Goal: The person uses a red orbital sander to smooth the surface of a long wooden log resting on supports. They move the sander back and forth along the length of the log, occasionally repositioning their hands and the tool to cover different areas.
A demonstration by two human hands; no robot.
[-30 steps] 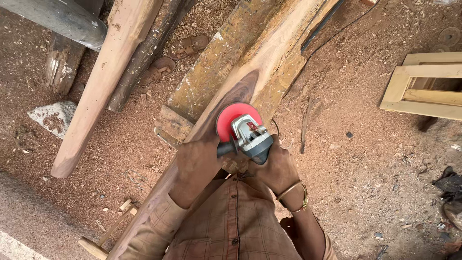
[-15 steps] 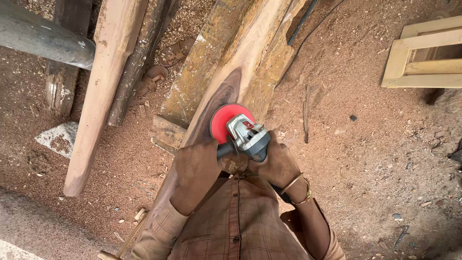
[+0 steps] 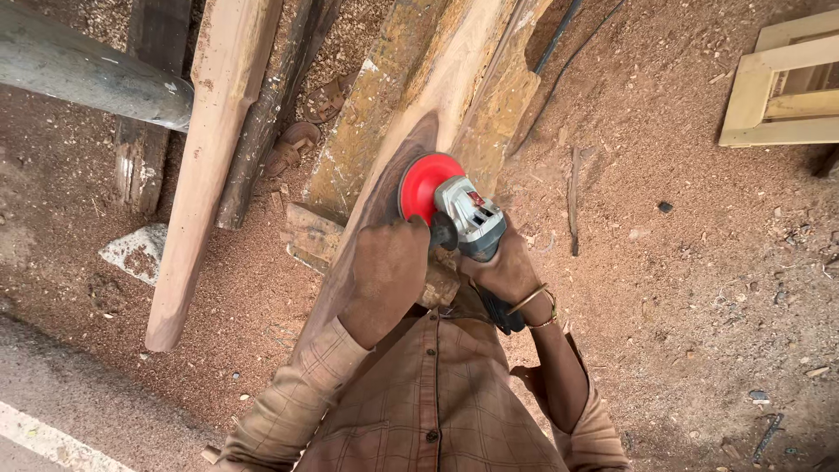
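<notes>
I see no packages, signs or screens; only a small red label (image 3: 476,200) on top of my grinder's (image 3: 468,223) grey head.

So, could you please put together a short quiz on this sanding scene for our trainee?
1. True or false: both hands are on the angle grinder.
2. Which hand grips the black side handle? A) left hand B) right hand
3. Fill in: the red sanding disc rests on the dark patch of the long ____.

Key
1. True: the left hand is on the side handle, the right on the body.
2. A.
3. Wooden slab. It runs up the picture, with a pale wooden frame on the sawdust-covered ground to the right.
</notes>
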